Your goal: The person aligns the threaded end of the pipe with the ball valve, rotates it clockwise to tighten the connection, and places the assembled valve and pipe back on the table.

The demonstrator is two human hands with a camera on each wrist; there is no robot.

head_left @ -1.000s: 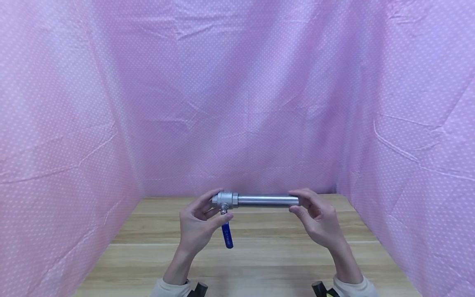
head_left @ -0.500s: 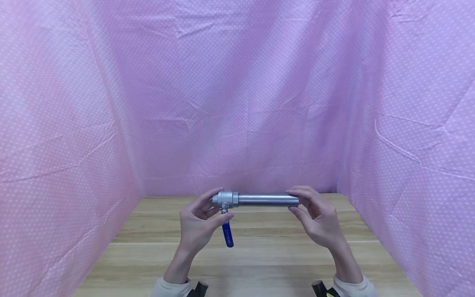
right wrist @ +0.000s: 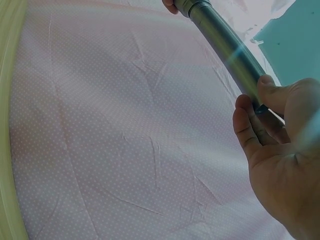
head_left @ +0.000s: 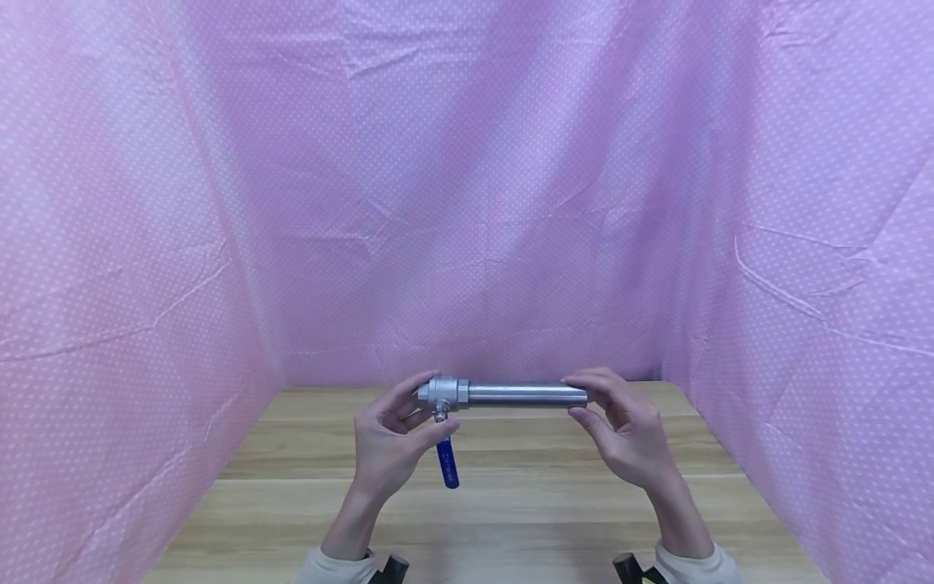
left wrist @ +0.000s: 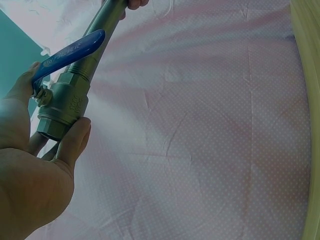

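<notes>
A silver ball valve [head_left: 443, 392] with a blue lever handle [head_left: 447, 464] is joined to a straight metal pipe [head_left: 521, 395], the two held level above the table. My left hand [head_left: 387, 442] grips the valve body, its thumb lying by the base of the lever. At the pipe's far right end, my right hand [head_left: 633, 430] pinches the tube between thumb and fingers. In the left wrist view, threads show on the pipe [left wrist: 86, 66] just outside the valve's hex end. The right wrist view has the pipe's free end [right wrist: 260, 107] between the fingertips.
A light wood tabletop [head_left: 511, 503] lies under both hands. Pink dotted cloth [head_left: 467, 203] hangs at the back and along both sides. Dark wrist-camera mounts [head_left: 390, 569] show at the cuffs.
Almost nothing differs. The right hand's fingers shift very slightly on the pipe end, while the valve, lever and left hand stay in place.
</notes>
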